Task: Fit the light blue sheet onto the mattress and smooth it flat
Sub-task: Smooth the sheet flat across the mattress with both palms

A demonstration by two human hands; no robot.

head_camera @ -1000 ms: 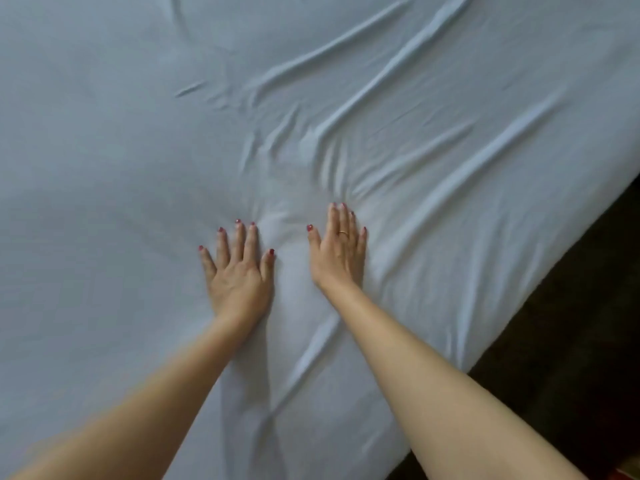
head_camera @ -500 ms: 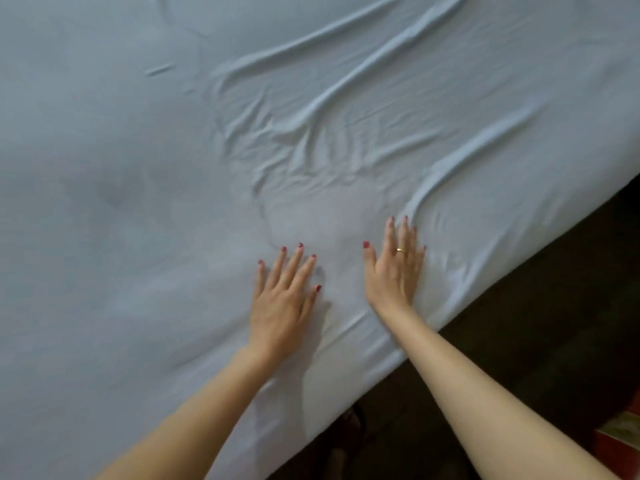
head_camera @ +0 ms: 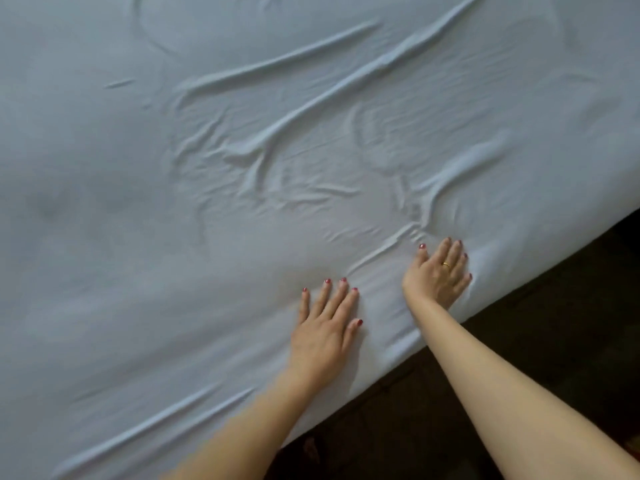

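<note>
— Two hands, lying flat on the light blue sheet (head_camera: 173, 254), palms down?
— Yes. Left hand (head_camera: 325, 332) pressing with fingers straight and a bit spread, holding nothing. Right hand (head_camera: 440, 273) pressing just beside the bed edge, fingers straight too, wearing a gold ring (head_camera: 446, 265).
— And covering the whole mattress?
— Covering all of it in view, hiding it. Bunching into long wrinkles (head_camera: 311, 109) farther up. Showing a dark floor (head_camera: 554, 341) down at the right.
</note>
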